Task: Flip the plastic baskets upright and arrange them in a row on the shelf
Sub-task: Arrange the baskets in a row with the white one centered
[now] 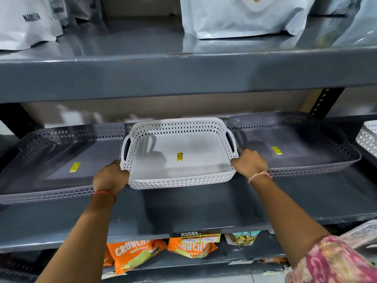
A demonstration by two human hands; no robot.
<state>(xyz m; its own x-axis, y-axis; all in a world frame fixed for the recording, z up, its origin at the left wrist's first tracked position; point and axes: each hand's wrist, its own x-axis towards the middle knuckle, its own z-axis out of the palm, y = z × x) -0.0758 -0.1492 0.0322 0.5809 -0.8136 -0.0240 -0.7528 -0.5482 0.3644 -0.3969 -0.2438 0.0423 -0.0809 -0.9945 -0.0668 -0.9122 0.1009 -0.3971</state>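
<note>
a dark grey metal shelving unit [183,74] fills the view, its glossy boards lit from above so that pale reflections are seen on the paint. white and silver pouches [244,15] are stood on the upper board from 10 to 2 o'clock. a perforated black upright [324,101] is seen at 2 o'clock, with a beige back wall [163,109] behind the middle level. at 6 o'clock, orange snack packets [132,254] are stacked on the lowest level, below a yellow price label [200,237] fixed to the board edge.
</note>
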